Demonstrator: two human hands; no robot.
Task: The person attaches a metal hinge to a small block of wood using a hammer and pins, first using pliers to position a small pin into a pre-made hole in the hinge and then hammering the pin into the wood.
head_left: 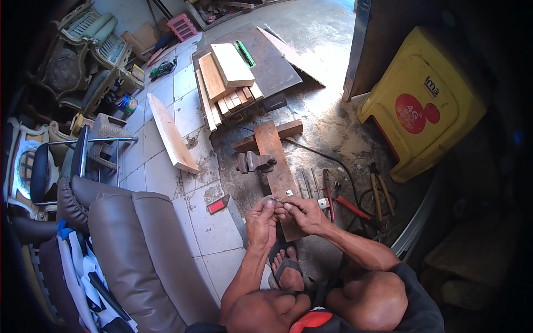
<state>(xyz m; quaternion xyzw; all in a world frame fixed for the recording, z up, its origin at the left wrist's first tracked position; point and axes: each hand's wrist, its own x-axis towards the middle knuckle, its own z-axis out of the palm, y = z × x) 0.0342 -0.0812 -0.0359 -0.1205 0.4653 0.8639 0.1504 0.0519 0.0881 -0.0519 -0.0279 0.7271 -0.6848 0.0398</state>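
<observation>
My left hand [262, 222] and my right hand [304, 214] meet above the near end of a long wooden board [273, 145]. Both are closed, fingertips pinched around something small, thin and dark [278, 200] whose kind I cannot make out. A metal vise [255, 162] sits on the board just beyond my hands. To the right of my right hand lie a white socket-like block [323, 203], a red-handled tool [351, 207] and pliers with tan handles [382, 191].
Planks [230, 66] are stacked on a low dark table [277, 72] ahead. One loose board [171, 133] and a red-and-black block [218, 204] lie on the tiles. A brown padded seat [125, 255] stands at left, a yellow plastic stool [427, 100] at right. A black cable [327, 156] crosses the floor.
</observation>
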